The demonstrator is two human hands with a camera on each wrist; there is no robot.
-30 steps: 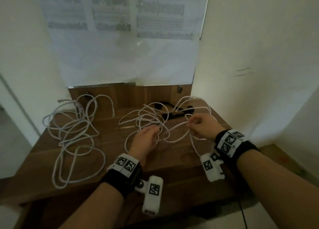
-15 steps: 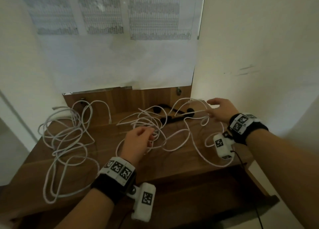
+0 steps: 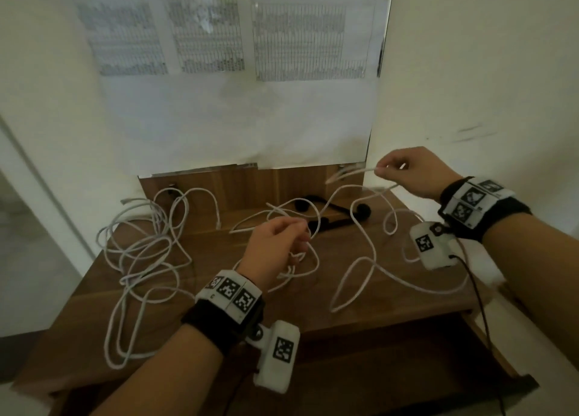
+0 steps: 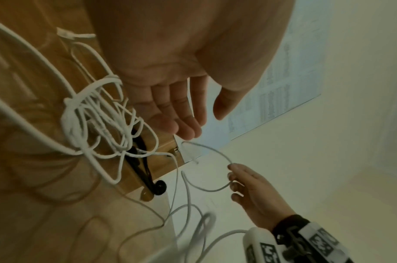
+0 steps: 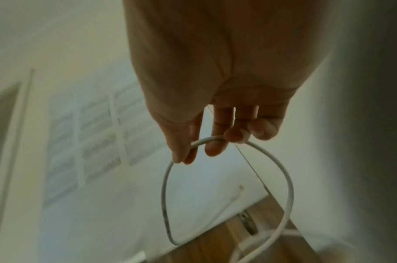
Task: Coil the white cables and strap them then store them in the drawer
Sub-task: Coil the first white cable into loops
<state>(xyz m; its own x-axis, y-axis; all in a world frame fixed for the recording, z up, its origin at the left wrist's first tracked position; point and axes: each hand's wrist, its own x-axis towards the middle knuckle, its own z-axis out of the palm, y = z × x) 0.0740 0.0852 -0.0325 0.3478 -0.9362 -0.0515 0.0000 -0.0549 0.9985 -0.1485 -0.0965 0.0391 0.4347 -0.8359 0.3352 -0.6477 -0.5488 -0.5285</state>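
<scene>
The head view shows the right-hand white cable (image 3: 360,260) drawn higher than half a second ago: the right hand (image 3: 410,171), which then reached low over the far edge with fingers stretched, is now raised in front of the wall with the cable's end pinched between thumb and forefinger. The right wrist view shows that grip, the thin round cord (image 5: 227,176) curving down from the fingertips in a smooth hoop. From the pinch the cable runs leftward and down, its free length sprawling in loose loops across the wooden tabletop (image 3: 219,293) towards the left hand (image 3: 275,246). That hand has kept its place near the middle of the tabletop; from above its fingers curl loosely among the strands, yet the left wrist view shows the fingers (image 4: 170,110) nearly straight with the cable passing beside them, so whether it grips cannot be told. A second white cable (image 3: 141,259) lies well to the left in an untidy heap of long loops. Black straps (image 3: 332,215) lie flat at the back beneath the strands. Printed sheets (image 3: 219,39) hang on the wall above.
</scene>
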